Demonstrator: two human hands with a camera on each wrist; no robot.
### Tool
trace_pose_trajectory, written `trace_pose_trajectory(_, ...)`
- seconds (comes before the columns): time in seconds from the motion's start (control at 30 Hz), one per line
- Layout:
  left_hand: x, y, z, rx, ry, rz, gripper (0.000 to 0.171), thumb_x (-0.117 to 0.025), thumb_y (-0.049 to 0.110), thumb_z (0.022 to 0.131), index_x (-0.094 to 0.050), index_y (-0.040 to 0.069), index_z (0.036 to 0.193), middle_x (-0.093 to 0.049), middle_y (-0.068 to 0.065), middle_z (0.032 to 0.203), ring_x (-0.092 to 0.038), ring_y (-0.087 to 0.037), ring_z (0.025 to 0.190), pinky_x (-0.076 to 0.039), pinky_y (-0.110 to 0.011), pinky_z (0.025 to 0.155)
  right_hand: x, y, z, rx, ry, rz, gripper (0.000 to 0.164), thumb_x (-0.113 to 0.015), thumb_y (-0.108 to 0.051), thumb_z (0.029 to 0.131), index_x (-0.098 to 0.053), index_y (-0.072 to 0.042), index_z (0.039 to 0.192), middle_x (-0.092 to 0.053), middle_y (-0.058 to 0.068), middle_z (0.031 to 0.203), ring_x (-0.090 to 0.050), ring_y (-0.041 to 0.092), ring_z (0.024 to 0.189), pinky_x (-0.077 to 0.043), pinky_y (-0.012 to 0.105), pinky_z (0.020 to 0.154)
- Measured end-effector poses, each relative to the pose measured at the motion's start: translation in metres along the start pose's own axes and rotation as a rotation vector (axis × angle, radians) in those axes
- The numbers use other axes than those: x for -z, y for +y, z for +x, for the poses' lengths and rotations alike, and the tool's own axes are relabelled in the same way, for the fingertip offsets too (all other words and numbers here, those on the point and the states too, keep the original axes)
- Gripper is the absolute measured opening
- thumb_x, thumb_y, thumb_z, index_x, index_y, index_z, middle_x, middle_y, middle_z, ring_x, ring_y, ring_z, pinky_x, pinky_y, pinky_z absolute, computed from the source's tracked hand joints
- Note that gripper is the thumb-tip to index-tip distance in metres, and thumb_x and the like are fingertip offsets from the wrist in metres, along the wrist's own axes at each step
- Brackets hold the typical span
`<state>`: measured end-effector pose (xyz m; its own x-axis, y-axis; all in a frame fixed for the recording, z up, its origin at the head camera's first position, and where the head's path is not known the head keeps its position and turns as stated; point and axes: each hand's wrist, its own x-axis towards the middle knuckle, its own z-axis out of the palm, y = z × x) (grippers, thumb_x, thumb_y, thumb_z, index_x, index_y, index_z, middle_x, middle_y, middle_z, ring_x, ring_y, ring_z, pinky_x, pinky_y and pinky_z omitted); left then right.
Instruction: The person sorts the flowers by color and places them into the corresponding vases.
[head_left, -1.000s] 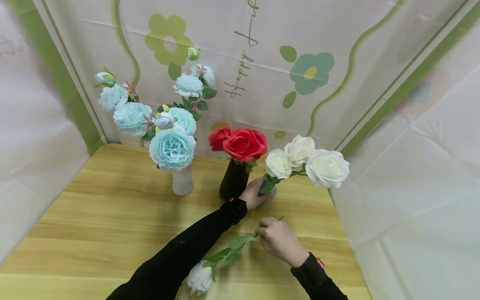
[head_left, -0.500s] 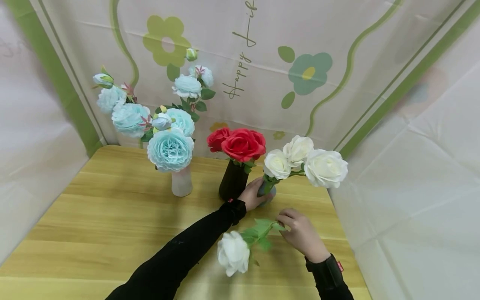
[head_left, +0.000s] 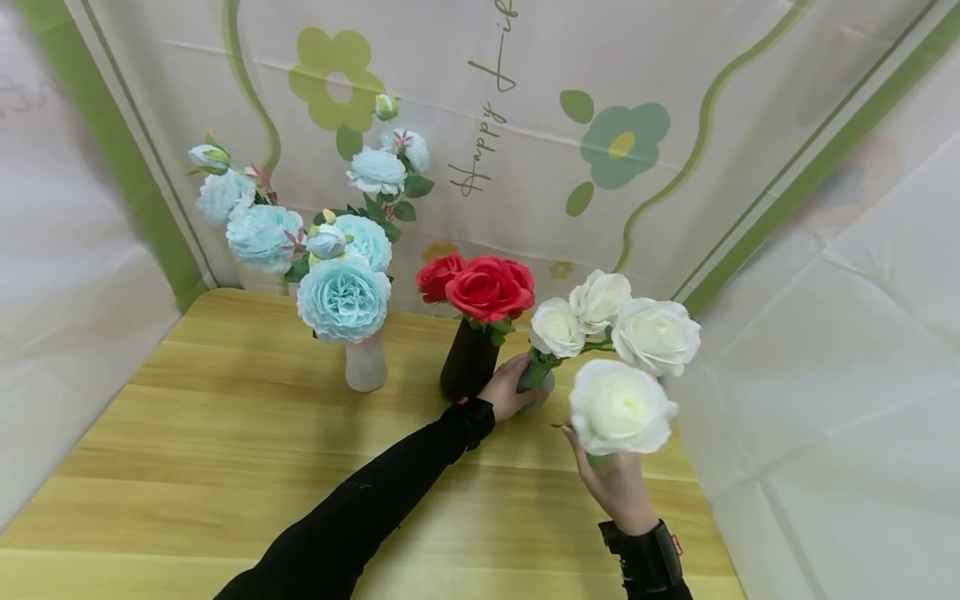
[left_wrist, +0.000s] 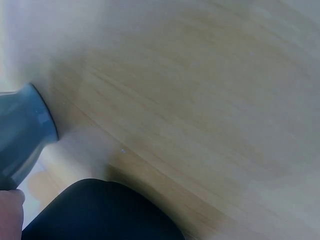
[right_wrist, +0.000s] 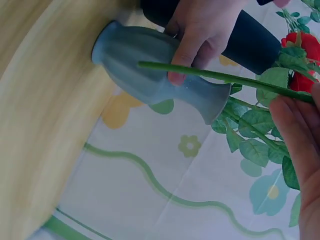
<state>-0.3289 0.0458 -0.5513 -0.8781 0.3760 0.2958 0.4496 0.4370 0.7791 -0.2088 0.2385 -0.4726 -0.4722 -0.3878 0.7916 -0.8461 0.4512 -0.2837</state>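
My left hand (head_left: 504, 390) grips the neck of a blue-grey vase (right_wrist: 135, 62) standing on the table. Three white roses (head_left: 654, 335) lean out of this vase to the right. In front of it, my right hand (head_left: 624, 492) holds another white rose (head_left: 622, 408), bloom up and facing the head camera. The bloom covers most of the right fingers in the head view. From the right wrist, the bare green stem (right_wrist: 225, 77) runs down past the vase's mouth, its cut end overlapping the vase body. Only a fingertip of the left hand (left_wrist: 10, 215) shows in the left wrist view.
Close on the left of the held vase stands a dark vase (head_left: 469, 362) with red roses (head_left: 489, 288). Farther left is a white vase (head_left: 365, 365) with light blue flowers (head_left: 345, 297). A printed curtain (head_left: 525, 225) hangs behind the wooden table (head_left: 225, 467).
My right hand has lifted the white rose off the table and turned it from bloom-down at the front to bloom-up near the vase. My left hand has stayed on the vase.
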Motion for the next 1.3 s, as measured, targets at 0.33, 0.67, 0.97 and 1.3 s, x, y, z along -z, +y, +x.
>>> trace_pose_trajectory(0.33, -0.001, 0.000, 0.001, 0.014, 0.000, -0.002, 0.067, -0.069, 0.028, 0.095, -0.038, 0.008, 0.150, -0.045, -0.009, 0.146, -0.042, -0.021, 0.135, -0.033, -0.031, 0.112, -0.001, 0.012, 0.008, 0.004, 0.187, 0.051, 0.028, -0.072, -0.002, 0.090, -0.061, 0.011, 0.112, -0.069, 0.018, 0.089, -0.068, 0.027, 0.075, -0.055, 0.021, 0.075)
trace_pose_trajectory(0.67, -0.001, 0.001, 0.000, 0.016, -0.003, 0.000, 0.067, -0.068, 0.028, 0.096, -0.037, 0.008, 0.151, -0.044, -0.010, 0.148, -0.040, -0.022, 0.136, -0.032, -0.032, 0.112, -0.001, 0.027, -0.005, -0.164, 0.290, 0.133, 0.028, -0.066, 0.016, 0.086, -0.066, 0.005, 0.112, -0.070, 0.015, 0.097, -0.069, 0.023, 0.086, -0.057, 0.026, 0.079)
trace_pose_trajectory(0.97, 0.000, 0.002, 0.000, 0.030, -0.009, -0.008, 0.066, -0.068, 0.029, 0.096, -0.037, 0.008, 0.150, -0.044, -0.010, 0.147, -0.040, -0.021, 0.136, -0.032, -0.031, 0.113, 0.008, 0.024, 0.013, -0.242, 0.433, 0.206, 0.010, -0.056, 0.015, 0.094, -0.061, 0.018, 0.103, -0.065, 0.029, 0.089, -0.069, 0.028, 0.083, -0.058, 0.035, 0.079)
trace_pose_trajectory(1.3, 0.000, 0.002, 0.002, 0.023, 0.008, 0.023, 0.065, -0.069, 0.030, 0.095, -0.040, 0.006, 0.149, -0.047, -0.010, 0.144, -0.043, -0.021, 0.133, -0.035, -0.032, 0.111, 0.012, 0.014, 0.045, -0.257, 0.637, 0.280, 0.012, -0.053, 0.020, 0.093, -0.059, 0.022, 0.103, -0.061, 0.038, 0.084, -0.068, 0.034, 0.077, -0.059, 0.039, 0.073)
